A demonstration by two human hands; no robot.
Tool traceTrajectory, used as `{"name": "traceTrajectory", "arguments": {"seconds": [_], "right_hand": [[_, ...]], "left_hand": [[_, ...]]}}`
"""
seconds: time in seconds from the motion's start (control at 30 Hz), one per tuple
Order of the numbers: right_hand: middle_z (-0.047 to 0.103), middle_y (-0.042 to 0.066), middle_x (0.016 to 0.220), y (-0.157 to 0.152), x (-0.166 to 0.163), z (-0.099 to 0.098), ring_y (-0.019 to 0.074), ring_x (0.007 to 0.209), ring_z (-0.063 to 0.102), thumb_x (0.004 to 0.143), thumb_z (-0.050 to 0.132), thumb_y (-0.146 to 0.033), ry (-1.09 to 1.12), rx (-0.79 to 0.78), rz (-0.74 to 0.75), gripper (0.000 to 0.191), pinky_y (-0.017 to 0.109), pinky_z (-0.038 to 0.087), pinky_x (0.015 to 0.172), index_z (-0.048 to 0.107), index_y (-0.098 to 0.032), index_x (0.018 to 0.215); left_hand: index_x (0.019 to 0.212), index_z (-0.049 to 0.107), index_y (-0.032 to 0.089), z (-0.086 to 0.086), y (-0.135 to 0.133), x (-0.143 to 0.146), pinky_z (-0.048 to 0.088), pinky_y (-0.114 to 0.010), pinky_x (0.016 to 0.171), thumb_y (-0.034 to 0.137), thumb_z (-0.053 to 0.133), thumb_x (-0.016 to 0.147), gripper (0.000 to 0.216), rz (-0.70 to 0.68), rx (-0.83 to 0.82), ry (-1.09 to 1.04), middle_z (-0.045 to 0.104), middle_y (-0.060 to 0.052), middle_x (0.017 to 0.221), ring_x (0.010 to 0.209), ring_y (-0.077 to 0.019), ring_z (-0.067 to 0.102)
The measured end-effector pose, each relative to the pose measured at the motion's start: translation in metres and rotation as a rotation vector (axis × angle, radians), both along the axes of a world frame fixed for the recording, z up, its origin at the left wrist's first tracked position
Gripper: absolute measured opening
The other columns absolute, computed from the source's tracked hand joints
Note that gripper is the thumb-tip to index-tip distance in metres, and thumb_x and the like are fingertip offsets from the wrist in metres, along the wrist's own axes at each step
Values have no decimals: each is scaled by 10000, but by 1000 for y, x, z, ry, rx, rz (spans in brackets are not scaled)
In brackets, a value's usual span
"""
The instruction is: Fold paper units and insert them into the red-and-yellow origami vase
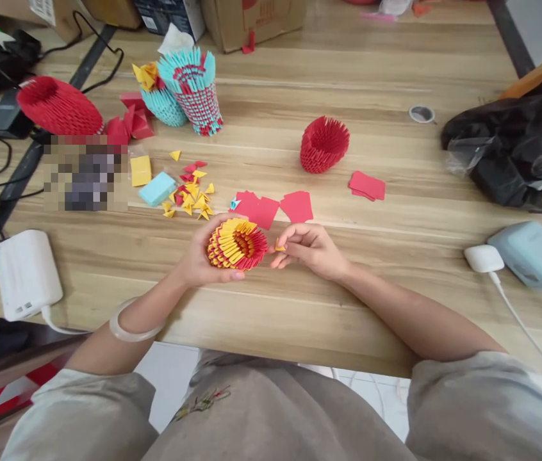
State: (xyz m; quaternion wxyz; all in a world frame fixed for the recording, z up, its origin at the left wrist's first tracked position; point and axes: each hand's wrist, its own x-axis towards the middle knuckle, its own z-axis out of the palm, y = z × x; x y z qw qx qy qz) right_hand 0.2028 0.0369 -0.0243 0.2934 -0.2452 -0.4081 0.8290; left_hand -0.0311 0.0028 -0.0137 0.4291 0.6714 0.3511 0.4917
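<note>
My left hand is wrapped round a small yellow and red folded-paper vase, tilted so its open ring of paper points shows. Just right of it, the fingertips of my right hand pinch a small yellow folded paper triangle, apart from the vase. Beyond my hands lies a pile of loose yellow and red paper triangles. Red paper sheets rest on the table behind the vase, with a light blue folded piece at their left end.
Light blue and red paper vases stand at the back left, near a red one lying over. A red paper bowl and red slips are right of centre. A white power bank, a charger and a black bag flank the table.
</note>
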Motion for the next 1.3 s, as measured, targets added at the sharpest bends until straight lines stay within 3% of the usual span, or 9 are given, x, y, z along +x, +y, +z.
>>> {"name": "traceTrajectory", "arguments": {"seconds": [0.17, 0.33, 0.63, 0.87, 1.07, 1.3], "right_hand": [[738, 30, 782, -3, -2, 4, 147, 766, 741, 744, 753, -279, 18, -9, -19, 200, 230, 607, 719, 634, -125, 784], [765, 18, 829, 0, -2, -1, 126, 720, 732, 735, 761, -216, 71, 43, -108, 218, 206, 580, 637, 624, -182, 902], [730, 8, 767, 3, -3, -4, 88, 665, 661, 581, 844, -159, 16, 219, -247, 134, 226, 562, 650, 735, -196, 648], [711, 2, 741, 2, -3, 3, 94, 670, 639, 575, 841, -158, -57, 253, -259, 147, 218, 540, 617, 748, -218, 671], [743, 20, 804, 2, -3, -1, 113, 748, 669, 618, 829, -186, -18, 120, -158, 114, 246, 550, 712, 759, -202, 707], [739, 14, 726, -3, -3, 6, 94, 656, 648, 584, 850, -190, -8, -130, -68, 137, 241, 535, 643, 749, -187, 676]], "left_hand": [[1208, 574, 207, -1, 0, -1, 548, -338, 830, 395, 866, 544, 749, -5, -86, 32, 650, -104, 1087, 959, -247, 653], [1220, 568, 203, 0, -1, -1, 543, -380, 869, 390, 860, 550, 754, -55, -150, 35, 644, -121, 1120, 988, -275, 653], [1232, 580, 245, 0, -1, 0, 560, -388, 824, 394, 859, 511, 787, -124, -144, 66, 660, -113, 1130, 966, -308, 663], [1238, 580, 260, -1, -1, 0, 570, -409, 806, 388, 867, 476, 824, -144, -137, 92, 665, -112, 1132, 957, -323, 666], [1282, 533, 264, 1, -4, 3, 559, -406, 829, 372, 872, 473, 884, -143, -119, 98, 654, -102, 1113, 972, -311, 652], [1243, 552, 270, 6, -7, 6, 566, -389, 750, 357, 866, 486, 824, -187, -100, 120, 666, -84, 1043, 868, -283, 665]]}}
